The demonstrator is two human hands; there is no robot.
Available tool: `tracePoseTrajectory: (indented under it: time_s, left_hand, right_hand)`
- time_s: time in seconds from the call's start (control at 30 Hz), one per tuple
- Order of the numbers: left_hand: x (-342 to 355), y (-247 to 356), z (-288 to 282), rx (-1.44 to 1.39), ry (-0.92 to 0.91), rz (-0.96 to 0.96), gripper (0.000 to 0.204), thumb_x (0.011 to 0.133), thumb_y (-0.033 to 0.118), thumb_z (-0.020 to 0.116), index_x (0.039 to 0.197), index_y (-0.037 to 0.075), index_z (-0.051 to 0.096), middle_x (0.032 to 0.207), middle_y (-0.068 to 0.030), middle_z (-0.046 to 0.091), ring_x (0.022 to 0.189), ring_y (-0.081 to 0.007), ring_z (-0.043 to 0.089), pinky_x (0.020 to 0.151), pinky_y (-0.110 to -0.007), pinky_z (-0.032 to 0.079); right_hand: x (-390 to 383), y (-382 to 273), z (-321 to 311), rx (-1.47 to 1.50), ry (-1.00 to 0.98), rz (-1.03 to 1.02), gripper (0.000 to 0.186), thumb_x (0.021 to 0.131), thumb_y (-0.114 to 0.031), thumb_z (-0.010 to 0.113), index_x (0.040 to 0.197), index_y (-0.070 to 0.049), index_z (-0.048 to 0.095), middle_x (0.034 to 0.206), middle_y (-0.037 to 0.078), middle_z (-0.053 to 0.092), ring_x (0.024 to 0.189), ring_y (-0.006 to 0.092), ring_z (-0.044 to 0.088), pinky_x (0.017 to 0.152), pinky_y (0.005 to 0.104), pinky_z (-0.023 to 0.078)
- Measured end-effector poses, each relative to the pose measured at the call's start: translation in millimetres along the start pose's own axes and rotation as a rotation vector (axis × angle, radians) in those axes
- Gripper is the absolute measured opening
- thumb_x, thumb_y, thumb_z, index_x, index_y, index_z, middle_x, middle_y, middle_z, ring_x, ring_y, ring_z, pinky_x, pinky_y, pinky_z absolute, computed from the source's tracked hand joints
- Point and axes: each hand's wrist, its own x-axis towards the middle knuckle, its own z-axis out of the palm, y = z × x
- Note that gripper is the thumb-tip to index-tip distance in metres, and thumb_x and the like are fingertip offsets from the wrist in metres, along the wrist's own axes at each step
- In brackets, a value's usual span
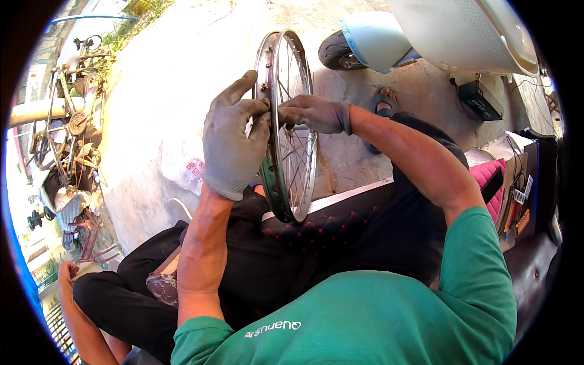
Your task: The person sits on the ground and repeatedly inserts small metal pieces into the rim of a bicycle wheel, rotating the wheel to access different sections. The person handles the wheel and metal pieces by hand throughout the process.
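Note:
A bare spoked bicycle wheel without a tyre stands upright in front of me, over my lap. Its silver rim looks greenish on the lower near side. My left hand, in a grey glove, is at the rim's outer channel; its thumb and some fingers close at the rim, while one finger sticks out upward. From the other side my right hand, gloved too, reaches in at the spokes with bent fingers against the rim's inner side. Its fingertips are partly hidden by the rim, so any small part there cannot be seen.
A pale scooter stands at the far right, near a dark box. Tools lie by a pink quilted pad on my right. Left are a clear plastic bag, piled bicycle parts and another person's arm.

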Motion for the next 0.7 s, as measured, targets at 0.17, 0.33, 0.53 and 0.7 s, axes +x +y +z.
tracePoseTrajectory:
  time_s: [0.17, 0.33, 0.53, 0.7]
  left_hand:
    - [-2, 5, 3, -0.121, 0.002, -0.102, 0.016, 0.084, -0.001, 0.073, 0.1, 0.002, 0.072, 0.141, -0.0205, 0.063, 0.128, -0.0351, 0.061, 0.105, -0.044, 0.051]
    - [2, 11, -4, 0.07, 0.02, -0.024, 0.019, 0.083, -0.002, 0.072, 0.102, 0.002, 0.073, 0.14, -0.0198, 0.064, 0.128, -0.034, 0.061, 0.101, -0.043, 0.054]
    - [-1, 6, 5, -0.034, 0.014, -0.076, 0.02, 0.085, -0.006, 0.069, 0.103, 0.002, 0.073, 0.142, -0.0165, 0.064, 0.131, -0.0312, 0.06, 0.105, -0.04, 0.053]
    - [-4, 11, 3, -0.045, 0.008, -0.117, 0.022, 0.085, -0.006, 0.07, 0.105, 0.004, 0.074, 0.143, -0.0142, 0.064, 0.134, -0.0297, 0.06, 0.106, -0.039, 0.053]
  right_hand:
    - [5, -20, -5, 0.136, -0.058, 0.225, 0.044, 0.105, -0.009, 0.054, 0.147, 0.003, 0.051, 0.131, 0.027, 0.063, 0.117, 0.0426, 0.062, 0.105, 0.0459, 0.051]
    - [7, -36, -12, 0.19, -0.069, 0.307, 0.047, 0.112, -0.028, 0.044, 0.144, 0.005, 0.054, 0.131, 0.026, 0.064, 0.117, 0.0381, 0.062, 0.108, 0.0438, 0.049]
    - [7, -25, -4, 0.318, -0.011, 0.347, 0.06, 0.113, -0.044, 0.039, 0.136, 0.008, 0.061, 0.12, 0.025, 0.069, 0.108, 0.0297, 0.066, 0.105, 0.0414, 0.049]
    - [8, -29, -8, 0.228, -0.038, 0.308, 0.055, 0.114, -0.038, 0.038, 0.141, 0.006, 0.057, 0.13, 0.026, 0.066, 0.118, 0.0358, 0.063, 0.109, 0.0434, 0.048]
